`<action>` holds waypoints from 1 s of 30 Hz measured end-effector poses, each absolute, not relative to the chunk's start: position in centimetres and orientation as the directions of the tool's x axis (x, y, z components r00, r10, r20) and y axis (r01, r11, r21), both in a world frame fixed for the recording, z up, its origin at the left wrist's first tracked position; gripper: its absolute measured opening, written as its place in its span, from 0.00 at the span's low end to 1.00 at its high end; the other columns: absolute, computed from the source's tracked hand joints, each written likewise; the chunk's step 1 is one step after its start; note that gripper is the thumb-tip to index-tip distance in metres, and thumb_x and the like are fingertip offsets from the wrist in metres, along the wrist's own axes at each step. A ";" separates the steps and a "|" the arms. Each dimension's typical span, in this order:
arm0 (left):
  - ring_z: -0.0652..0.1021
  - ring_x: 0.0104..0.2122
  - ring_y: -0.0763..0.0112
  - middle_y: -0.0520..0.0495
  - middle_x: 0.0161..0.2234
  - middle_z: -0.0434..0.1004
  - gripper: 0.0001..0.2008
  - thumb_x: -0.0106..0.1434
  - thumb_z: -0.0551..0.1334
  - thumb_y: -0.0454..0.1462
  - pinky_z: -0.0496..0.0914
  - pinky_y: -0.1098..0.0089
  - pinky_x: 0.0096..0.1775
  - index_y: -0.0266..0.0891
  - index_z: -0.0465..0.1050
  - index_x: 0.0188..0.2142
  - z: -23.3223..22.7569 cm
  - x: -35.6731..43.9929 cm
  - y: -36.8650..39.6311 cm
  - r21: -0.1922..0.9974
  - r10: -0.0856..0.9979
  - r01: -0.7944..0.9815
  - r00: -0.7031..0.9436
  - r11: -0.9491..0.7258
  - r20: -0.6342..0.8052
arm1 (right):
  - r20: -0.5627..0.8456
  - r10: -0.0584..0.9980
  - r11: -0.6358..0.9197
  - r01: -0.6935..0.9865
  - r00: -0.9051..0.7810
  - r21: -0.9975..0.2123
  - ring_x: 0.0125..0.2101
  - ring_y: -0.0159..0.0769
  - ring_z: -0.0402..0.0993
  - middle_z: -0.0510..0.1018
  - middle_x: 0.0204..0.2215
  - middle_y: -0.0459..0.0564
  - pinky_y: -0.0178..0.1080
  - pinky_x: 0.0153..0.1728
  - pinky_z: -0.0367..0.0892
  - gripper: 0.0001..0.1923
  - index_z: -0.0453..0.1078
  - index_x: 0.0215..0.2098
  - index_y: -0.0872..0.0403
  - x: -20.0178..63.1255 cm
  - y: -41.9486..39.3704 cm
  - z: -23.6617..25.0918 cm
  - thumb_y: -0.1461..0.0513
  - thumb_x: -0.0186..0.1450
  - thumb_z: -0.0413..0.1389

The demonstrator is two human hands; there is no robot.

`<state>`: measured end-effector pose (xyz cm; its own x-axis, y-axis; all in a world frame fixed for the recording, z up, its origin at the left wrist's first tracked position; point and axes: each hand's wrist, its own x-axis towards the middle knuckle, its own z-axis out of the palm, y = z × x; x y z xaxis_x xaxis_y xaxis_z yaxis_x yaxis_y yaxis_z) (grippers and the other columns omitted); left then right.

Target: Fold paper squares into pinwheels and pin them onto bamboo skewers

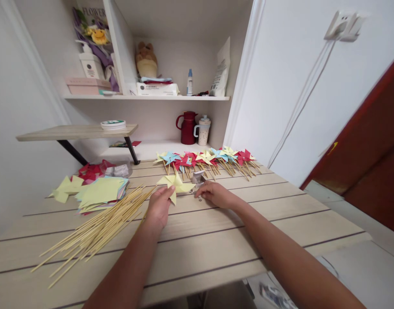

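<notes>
My left hand (161,204) pinches a pale yellow paper pinwheel (180,185) between thumb and fingers, just above the table. To its right, my right hand (214,194) reaches down to the tabletop with bent fingers, beside a few tiny metallic pieces (199,198) that look like pins. Whether its fingertips hold one of them I cannot make out. Right behind that hand stands a small open box (199,177). Left of my left hand lies a loose pile of thin wooden sticks (100,225).
Finished pinwheels on sticks (206,159) lie along the table's back. At the left are stacked coloured paper squares (102,193), a yellow paper pinwheel (67,189), red paper shapes (95,171) and a clear container (119,170). A raised wooden shelf (77,132) overhangs the back left.
</notes>
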<state>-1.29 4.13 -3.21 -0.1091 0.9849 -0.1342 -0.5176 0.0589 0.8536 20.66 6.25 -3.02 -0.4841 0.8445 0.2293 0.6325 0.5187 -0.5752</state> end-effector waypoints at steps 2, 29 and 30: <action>0.77 0.29 0.73 0.45 0.30 0.80 0.06 0.50 0.72 0.31 0.69 0.73 0.39 0.32 0.79 0.30 -3.3 -1.3 4.2 0.854 0.987 -0.517 -0.101 0.057 -0.127 | 0.209 0.854 0.500 0.638 -0.477 -0.586 0.39 0.37 0.73 0.80 0.37 0.50 0.37 0.43 0.66 0.18 0.79 0.37 0.52 20.9 6.2 -2.9 0.73 0.59 0.51; 0.77 0.30 0.73 0.46 0.29 0.80 0.08 0.49 0.72 0.31 0.70 0.72 0.40 0.33 0.79 0.30 -3.1 -1.3 4.1 0.860 0.988 -0.507 -0.089 0.061 -0.122 | 0.060 0.914 0.314 0.605 -0.401 -0.732 0.27 0.32 0.70 0.77 0.26 0.46 0.32 0.29 0.63 0.08 0.75 0.29 0.55 21.5 6.1 -2.8 0.68 0.53 0.55; 0.76 0.30 0.73 0.46 0.29 0.80 0.08 0.49 0.72 0.31 0.70 0.72 0.40 0.33 0.79 0.30 -3.1 -1.3 4.1 0.861 0.989 -0.506 -0.088 0.060 -0.120 | 0.059 0.916 0.310 0.605 -0.398 -0.734 0.27 0.32 0.70 0.77 0.26 0.46 0.32 0.29 0.63 0.08 0.75 0.29 0.55 21.5 6.1 -2.8 0.68 0.52 0.55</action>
<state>-1.31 4.08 -3.14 -0.0875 0.9889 -0.1200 -0.5057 0.0597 0.8606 21.51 6.12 -2.80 -0.3978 0.9156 0.0587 0.6046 0.3097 -0.7338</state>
